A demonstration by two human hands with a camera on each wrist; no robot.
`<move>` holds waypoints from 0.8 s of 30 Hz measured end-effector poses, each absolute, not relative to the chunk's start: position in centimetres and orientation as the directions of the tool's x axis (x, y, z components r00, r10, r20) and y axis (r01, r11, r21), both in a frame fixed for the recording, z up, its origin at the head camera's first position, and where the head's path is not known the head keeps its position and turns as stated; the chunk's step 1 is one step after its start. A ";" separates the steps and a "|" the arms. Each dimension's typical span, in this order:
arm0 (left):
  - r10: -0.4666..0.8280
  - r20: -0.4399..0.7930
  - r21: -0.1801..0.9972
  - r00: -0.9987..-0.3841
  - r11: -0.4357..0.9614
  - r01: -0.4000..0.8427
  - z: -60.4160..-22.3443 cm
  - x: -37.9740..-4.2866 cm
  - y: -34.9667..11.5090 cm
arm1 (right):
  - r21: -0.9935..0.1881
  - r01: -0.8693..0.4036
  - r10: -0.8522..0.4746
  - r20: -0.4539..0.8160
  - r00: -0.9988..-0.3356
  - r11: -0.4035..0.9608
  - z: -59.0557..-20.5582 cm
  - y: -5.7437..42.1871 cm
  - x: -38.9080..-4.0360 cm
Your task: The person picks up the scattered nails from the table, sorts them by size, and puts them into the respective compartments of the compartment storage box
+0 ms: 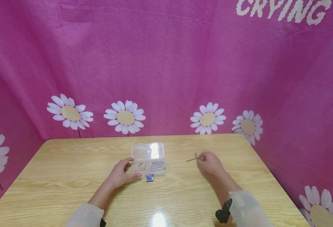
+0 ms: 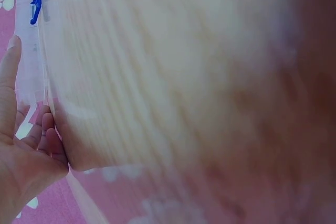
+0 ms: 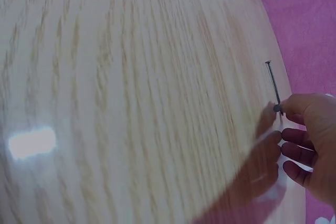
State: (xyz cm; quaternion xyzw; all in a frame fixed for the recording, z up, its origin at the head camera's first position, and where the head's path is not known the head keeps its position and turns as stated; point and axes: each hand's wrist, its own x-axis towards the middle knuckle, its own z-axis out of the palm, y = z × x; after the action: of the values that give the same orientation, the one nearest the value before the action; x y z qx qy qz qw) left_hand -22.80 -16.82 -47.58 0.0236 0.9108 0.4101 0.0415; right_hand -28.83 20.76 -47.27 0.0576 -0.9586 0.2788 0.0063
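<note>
My left hand (image 1: 122, 173) grips the left end of a clear plastic box (image 1: 135, 168), thumb along the front edge and fingers at the back corner. The box lies open, its clear lid (image 1: 140, 152) folded back behind it. Several nails (image 1: 157, 168) lie in its compartments, and a blue latch (image 1: 149, 178) juts from the front. To the right of the box, my right hand (image 1: 210, 162) pinches nails just over the table. One long nail (image 3: 273, 80) points away from the fingertips; the head of a second nail (image 3: 277, 108) shows right at them.
The wooden table (image 1: 70, 167) has its back edge near a pink cloth backdrop (image 1: 166, 78) printed with daisies. Cloth also hangs along the left and right sides.
</note>
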 end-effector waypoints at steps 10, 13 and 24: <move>0.075 -0.050 0.753 -0.996 0.658 0.011 -47.7 -22.8 -16.8 | -0.535 -0.048 -0.029 0.043 -0.999 0.843 -47.9 20.2 -28.9; 0.075 -0.053 0.756 -0.996 0.655 0.009 -47.8 -22.8 -16.7 | -0.523 -0.042 -0.014 0.057 -0.998 0.851 -48.0 20.2 -28.8; 0.074 -0.054 0.753 -0.996 0.658 0.008 -47.9 -22.9 -16.9 | -0.543 -0.051 -0.016 0.069 -0.997 0.838 -47.6 20.1 -29.0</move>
State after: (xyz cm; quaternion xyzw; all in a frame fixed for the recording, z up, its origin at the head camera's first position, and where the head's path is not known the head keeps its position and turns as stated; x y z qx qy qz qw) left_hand -22.90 -16.91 -47.88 0.0223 0.9096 0.4129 0.0400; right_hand -28.96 20.12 -47.62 0.0174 -0.9582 0.2839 0.0308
